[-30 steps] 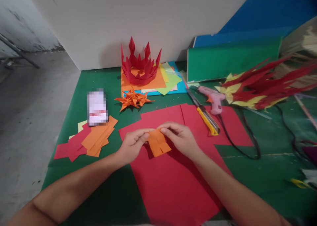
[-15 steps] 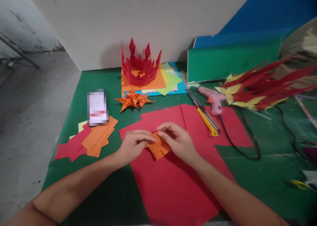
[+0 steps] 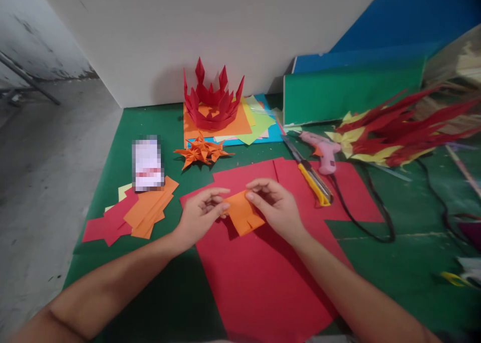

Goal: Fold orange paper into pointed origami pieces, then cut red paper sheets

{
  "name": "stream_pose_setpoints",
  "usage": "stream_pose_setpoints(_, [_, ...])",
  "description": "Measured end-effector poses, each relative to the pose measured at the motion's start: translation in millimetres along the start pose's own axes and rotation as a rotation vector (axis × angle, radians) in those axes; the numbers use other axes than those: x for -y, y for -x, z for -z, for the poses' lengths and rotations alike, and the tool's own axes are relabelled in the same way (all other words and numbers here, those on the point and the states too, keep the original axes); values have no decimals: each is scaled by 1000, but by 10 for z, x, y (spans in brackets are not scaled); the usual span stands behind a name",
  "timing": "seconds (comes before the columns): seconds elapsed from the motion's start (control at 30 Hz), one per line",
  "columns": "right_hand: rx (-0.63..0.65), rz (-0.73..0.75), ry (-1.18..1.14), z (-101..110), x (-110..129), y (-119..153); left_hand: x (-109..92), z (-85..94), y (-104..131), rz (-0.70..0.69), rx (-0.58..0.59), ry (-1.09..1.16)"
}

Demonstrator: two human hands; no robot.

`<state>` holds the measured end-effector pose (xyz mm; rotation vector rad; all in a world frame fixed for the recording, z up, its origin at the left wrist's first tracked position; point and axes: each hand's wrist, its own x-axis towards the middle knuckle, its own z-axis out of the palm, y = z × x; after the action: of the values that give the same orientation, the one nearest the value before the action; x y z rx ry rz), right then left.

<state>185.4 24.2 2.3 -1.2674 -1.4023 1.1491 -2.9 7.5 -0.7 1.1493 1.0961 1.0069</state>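
Note:
A small folded orange paper (image 3: 245, 215) is held just above large red sheets (image 3: 268, 278), a short slit showing near its lower edge. My right hand (image 3: 276, 210) pinches its top right corner between thumb and fingers. At its left edge, my left hand (image 3: 205, 215) has thumb and fingers closed on the paper. Beyond my hands lie orange folded paper stars (image 3: 203, 151). A red folded-paper crown (image 3: 214, 113) stands behind them on coloured sheets (image 3: 259, 131).
Orange strips (image 3: 150, 212) and red strips lie at left beside a phone-like object (image 3: 148, 163). Right of centre are a yellow cutter (image 3: 313, 182) and a pink glue gun (image 3: 326, 155) with a black cord. Red and yellow paper flames (image 3: 398, 127) lie farther right.
The orange paper has been turned and opened out flatter, so more of its face shows. My left hand has shifted to its left edge, and my right hand has moved slightly right.

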Motion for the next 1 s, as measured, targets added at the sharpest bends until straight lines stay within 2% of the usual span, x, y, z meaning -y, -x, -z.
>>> stream_pose_setpoints(0.1, [24, 4, -15, 1, -3, 1, -8, -1, -5, -8, -62, -36])
stream_pose_setpoints(0.27, [145, -38, -61, -6, -26, -6, 19, -18, 18, -37, -81, -70])
stream_pose_setpoints(0.43, [108, -77, -82, -3, -37, -13, 7, -30, 42, -63, -55, -87])
stream_pose_setpoints(0.6, [103, -98, -49, 20, -34, -14, -26, -12, 46, -156, -2, -174])
stream_pose_setpoints(0.7, [112, -97, -62, 34, -25, -22, -30, -3, 38, -142, 34, -181])
stream_pose_setpoints(0.83, [162, -107, -72, 29, -1, -12, -10, -13, 36, -85, 50, -128])
stream_pose_setpoints(1.0, [231, -94, -95, -34, 22, 38, 48, -7, 28, -164, 102, -187])
